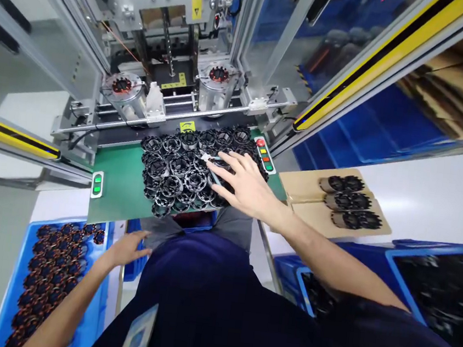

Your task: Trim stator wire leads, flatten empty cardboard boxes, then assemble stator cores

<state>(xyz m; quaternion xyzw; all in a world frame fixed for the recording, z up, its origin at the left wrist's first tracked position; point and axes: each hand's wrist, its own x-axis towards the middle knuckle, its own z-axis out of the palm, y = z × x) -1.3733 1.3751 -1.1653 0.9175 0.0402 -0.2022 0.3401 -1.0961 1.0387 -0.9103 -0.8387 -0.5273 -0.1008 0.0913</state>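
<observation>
My right hand (pixel 246 186) is over the right part of a stack of black slotted rings (pixel 172 164), fingers spread. Under its fingertips lies a small hand tool (pixel 206 157) with a pale tip and light blue-grey handles; the fingers are not wrapped round it. Lower left, my left hand (pixel 128 247) hangs near the green table's (pixel 112 205) front edge, its fingers apart and holding nothing.
Two copper-wound rings sit on the machine's left holder (pixel 126 96) and right holder (pixel 215 92). A blue tray (pixel 99 286) of wound rings is at lower left. Cardboard (pixel 303 195) with several black rings lies right. Button panels (pixel 97 184) flank the stack.
</observation>
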